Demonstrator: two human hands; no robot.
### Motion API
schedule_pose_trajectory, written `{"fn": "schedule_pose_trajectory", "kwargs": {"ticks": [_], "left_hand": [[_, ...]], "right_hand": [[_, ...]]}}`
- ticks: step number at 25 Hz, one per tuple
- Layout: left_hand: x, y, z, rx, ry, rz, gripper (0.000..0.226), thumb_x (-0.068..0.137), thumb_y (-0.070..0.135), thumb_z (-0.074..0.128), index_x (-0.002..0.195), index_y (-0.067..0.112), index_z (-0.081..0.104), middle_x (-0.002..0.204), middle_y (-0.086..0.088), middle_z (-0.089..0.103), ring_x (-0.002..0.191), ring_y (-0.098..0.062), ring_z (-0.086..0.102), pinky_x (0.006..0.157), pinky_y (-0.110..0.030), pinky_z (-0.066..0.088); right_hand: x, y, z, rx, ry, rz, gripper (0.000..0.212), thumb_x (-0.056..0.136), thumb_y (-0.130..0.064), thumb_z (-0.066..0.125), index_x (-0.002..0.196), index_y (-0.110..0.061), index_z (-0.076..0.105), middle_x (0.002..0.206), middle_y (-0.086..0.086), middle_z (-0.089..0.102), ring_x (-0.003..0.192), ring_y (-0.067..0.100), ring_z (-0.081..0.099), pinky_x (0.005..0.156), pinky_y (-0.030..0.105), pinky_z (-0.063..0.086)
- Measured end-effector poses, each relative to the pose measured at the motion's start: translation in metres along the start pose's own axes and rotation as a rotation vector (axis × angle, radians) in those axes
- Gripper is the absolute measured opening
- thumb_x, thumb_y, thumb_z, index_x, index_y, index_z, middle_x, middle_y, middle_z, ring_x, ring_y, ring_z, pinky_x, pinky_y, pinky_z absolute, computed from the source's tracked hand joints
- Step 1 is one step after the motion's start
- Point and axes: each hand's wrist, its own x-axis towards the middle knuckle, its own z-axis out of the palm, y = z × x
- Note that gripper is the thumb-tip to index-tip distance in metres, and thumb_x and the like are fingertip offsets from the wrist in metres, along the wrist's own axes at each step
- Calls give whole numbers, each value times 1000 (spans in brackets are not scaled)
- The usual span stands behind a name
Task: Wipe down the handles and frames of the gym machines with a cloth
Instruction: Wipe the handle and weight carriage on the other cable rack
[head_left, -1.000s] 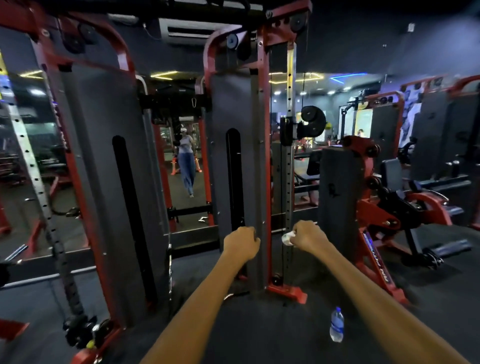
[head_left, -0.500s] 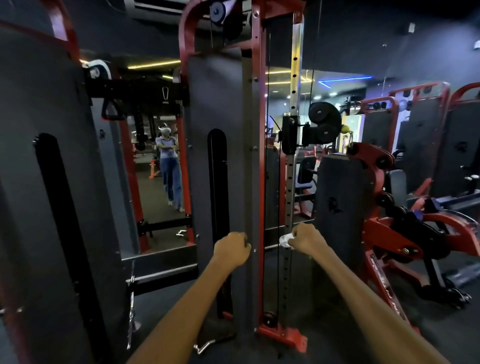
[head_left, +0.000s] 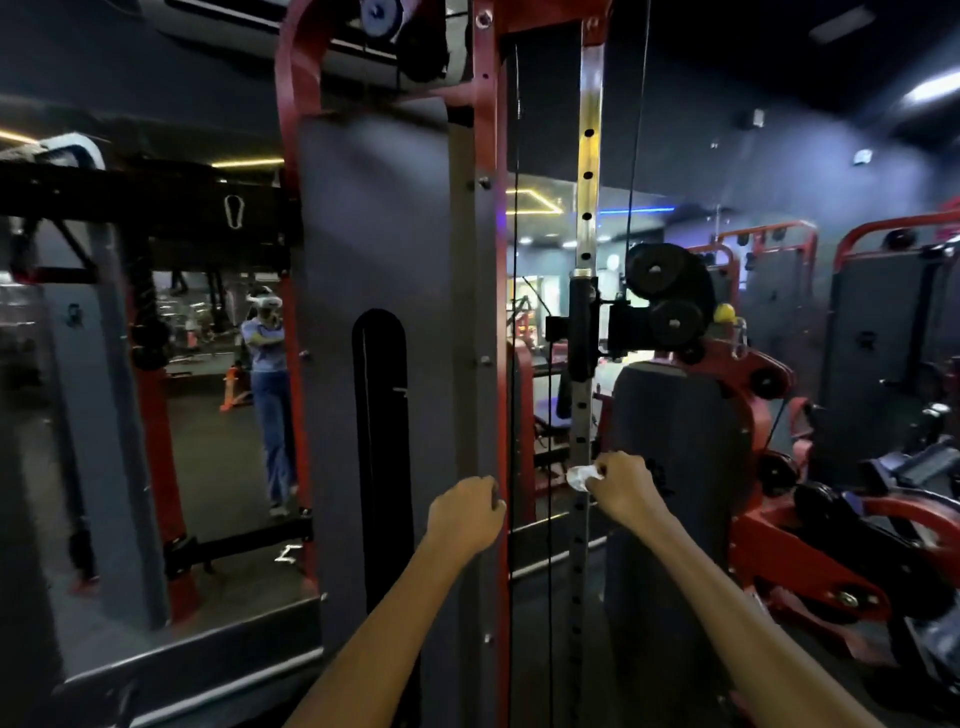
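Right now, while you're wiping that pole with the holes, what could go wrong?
1. The cloth is bunched small in the right hand against the holed pole, so it might snag on a hole or slip out.
2. A thin cable runs close beside the pole; fingers could brush it or get caught.
3. The left hand grips the red frame edge, which bolts stick out of, so sliding along it might scrape.

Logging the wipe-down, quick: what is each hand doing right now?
Left hand: curled, gripping the edge of the red upright.
Right hand: holding a white cloth against the perforated post.
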Motion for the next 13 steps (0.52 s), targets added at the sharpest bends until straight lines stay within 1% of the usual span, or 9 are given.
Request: {"fn": "schedule_pose_trajectory", "kwargs": {"ticks": [1, 3, 5, 7, 8, 9, 11, 12, 13], "left_hand": [[24, -7, 2, -4, 5, 16, 34, 98, 33, 44, 123, 13, 55, 123, -5, 59, 108, -23, 59, 90, -36, 49], [79, -25, 8, -14, 21, 74, 34, 98, 33, 45, 123, 13, 56, 125, -5, 59, 110, -24, 58, 90, -36, 47], [137, -39, 12, -50, 39, 146, 33, 97, 30, 47, 125, 14, 56, 127, -6, 58, 113, -25, 57, 92, -37, 47], [191, -47, 16, -100, 77, 239, 34, 96, 27, 47, 128, 18, 54, 131, -5, 56, 116, -25, 55, 93, -36, 45], [214, -49, 18, -133, 114, 292, 35, 96, 26, 47, 130, 19, 52, 134, -4, 54, 119, -25, 54, 93, -35, 44], [234, -48, 20, -191, 156, 339, 37, 97, 24, 47, 133, 18, 49, 137, -5, 51, 121, -25, 52, 94, -35, 43], [280, -42, 25, -377, 245, 429, 40, 97, 19, 47, 137, 12, 46, 140, -8, 48, 124, -28, 50, 99, -36, 42], [302, -35, 29, -460, 280, 466, 42, 98, 19, 47, 139, 11, 44, 142, -9, 45, 128, -28, 47, 104, -37, 40], [323, -26, 32, -514, 310, 506, 45, 98, 20, 47, 142, 10, 41, 146, -9, 42, 133, -26, 42, 110, -36, 35]], "right_hand": [[18, 1, 6, 21, 51, 13, 18, 87, -8, 53, 70, -1, 55, 77, 12, 58, 70, 25, 55, 53, 26, 35], [59, 2, 22, 56, 174, 21, 13, 87, -4, 53, 80, 3, 62, 84, 14, 60, 77, 27, 58, 57, 26, 36], [101, 1, 28, 59, 321, 6, 11, 86, -1, 54, 85, 2, 65, 87, 14, 63, 83, 29, 60, 60, 26, 36], [137, -5, 24, 45, 475, -30, 15, 85, 0, 55, 93, 0, 67, 96, 15, 66, 92, 30, 61, 70, 27, 40], [151, -8, 20, 58, 557, -72, 19, 84, 1, 56, 98, -2, 68, 98, 15, 66, 93, 28, 61, 74, 27, 42], [162, -12, 16, 72, 639, -118, 21, 84, 1, 56, 101, -3, 67, 97, 14, 67, 90, 25, 61, 75, 24, 44], [183, -22, 12, 77, 792, -171, 21, 84, 0, 56, 101, -7, 67, 91, 11, 66, 79, 14, 58, 69, 7, 38], [193, -25, 10, 79, 862, -178, 19, 85, -3, 56, 99, -8, 68, 88, 10, 64, 74, 9, 54, 66, 3, 37], [203, -25, 8, 82, 925, -173, 19, 85, -6, 54, 97, -9, 69, 86, 10, 61, 71, 6, 52, 66, 3, 37]]}}
